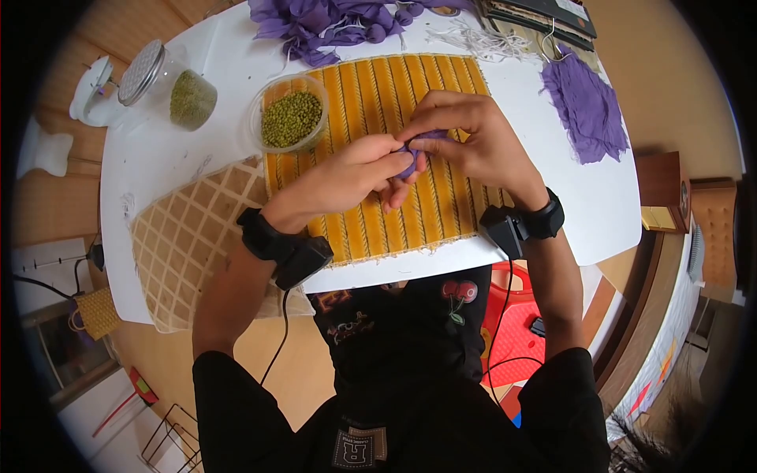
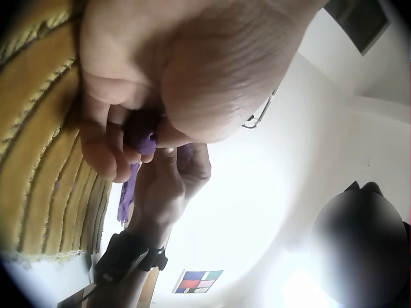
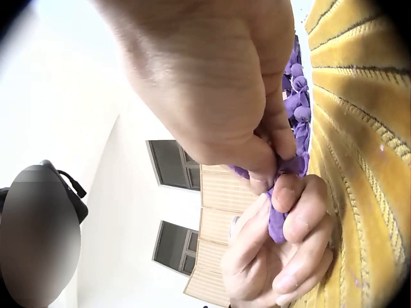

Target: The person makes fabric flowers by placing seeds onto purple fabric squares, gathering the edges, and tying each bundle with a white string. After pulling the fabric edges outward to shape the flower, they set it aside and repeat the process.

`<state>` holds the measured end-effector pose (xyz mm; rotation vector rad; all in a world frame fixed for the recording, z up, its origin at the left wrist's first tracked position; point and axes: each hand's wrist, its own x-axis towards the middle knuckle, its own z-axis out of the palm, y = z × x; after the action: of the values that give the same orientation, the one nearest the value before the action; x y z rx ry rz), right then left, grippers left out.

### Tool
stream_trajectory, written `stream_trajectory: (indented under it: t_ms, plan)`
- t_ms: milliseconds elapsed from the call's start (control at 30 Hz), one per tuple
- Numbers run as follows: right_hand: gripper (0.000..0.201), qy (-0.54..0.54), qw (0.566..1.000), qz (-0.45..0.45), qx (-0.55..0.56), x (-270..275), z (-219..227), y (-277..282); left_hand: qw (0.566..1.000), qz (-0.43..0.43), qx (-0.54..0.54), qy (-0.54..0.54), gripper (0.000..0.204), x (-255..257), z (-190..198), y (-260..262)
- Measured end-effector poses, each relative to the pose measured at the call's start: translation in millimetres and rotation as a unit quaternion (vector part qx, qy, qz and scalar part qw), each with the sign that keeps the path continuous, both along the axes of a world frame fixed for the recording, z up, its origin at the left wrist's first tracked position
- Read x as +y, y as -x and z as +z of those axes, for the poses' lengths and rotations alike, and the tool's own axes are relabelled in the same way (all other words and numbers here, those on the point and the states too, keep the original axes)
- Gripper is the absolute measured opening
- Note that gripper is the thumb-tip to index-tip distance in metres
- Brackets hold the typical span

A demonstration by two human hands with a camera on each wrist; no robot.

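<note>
Above a striped yellow mat (image 1: 347, 229) on a white table (image 1: 603, 205), the head view shows the left hand (image 1: 359, 172) and right hand (image 1: 477, 138) pinching a purple cloth bundle (image 1: 408, 164); a left-hand nudge could tip the nearby tub (image 1: 257, 130) of green beans (image 1: 290, 121). From the left wrist, the bundle sits shadowed among curled fingers, its closure hard to judge. From the right wrist, both hands' fingertips pinch it; a slack grip could let it slip open

A yellow woven basket (image 1: 98, 312) with a looped handle is located left of the white round-cornered table (image 1: 591, 209); a red textured plastic chair (image 1: 520, 334) is positioned below.
</note>
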<state>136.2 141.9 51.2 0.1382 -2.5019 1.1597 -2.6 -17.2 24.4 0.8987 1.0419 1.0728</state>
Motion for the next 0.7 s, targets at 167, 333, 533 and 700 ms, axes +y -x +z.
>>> stream_trajectory:
  t_ms: [167,333,533,700]
  plan:
    - [0.011,-0.007,0.999,-0.027,-0.017,-1.3,2.8,-2.3,1.0,0.008,0.001,0.008,0.02,0.8,0.7,1.8]
    - [0.007,0.116,0.989,-0.064,-0.067,-6.5,6.2,-4.5,0.999,0.02,0.042,-0.026,0.016,0.3,12.5,0.3]
    - [0.007,0.343,0.908,-0.101,-0.22,-6.4,13.5,-4.6,0.993,0.056,0.105,-0.006,0.015,1.4,9.3,-7.6]
    - [0.005,0.137,0.977,-0.09,-0.137,-9.2,9.0,-0.7,0.991,0.093,0.094,0.027,0.015,1.0,8.7,-9.5]
